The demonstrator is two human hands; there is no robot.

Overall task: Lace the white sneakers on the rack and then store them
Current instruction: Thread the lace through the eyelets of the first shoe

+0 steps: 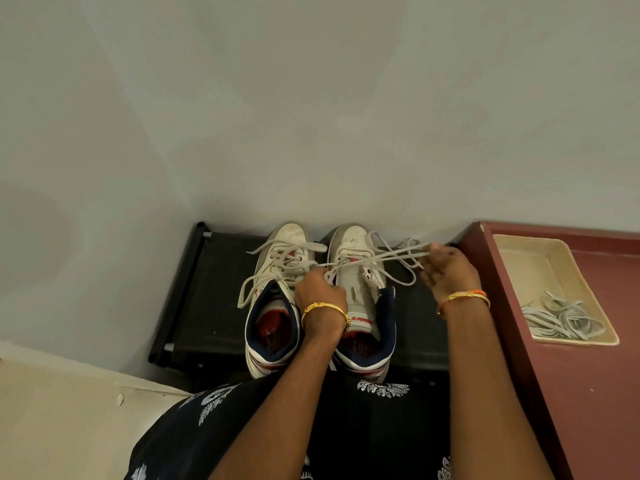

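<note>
against a pale wall, two white sneakers (311, 296) are sitting on the black rack (207, 289); left hand (320, 289) and right hand (448, 268) are pinching the right sneaker's lace (388, 254) ends.

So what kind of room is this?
Probably a hallway or entry corner in a home. A low black shoe rack stands against a plain wall with two white sneakers on it, and a maroon cabinet beside it holds a tray of spare laces.
</note>
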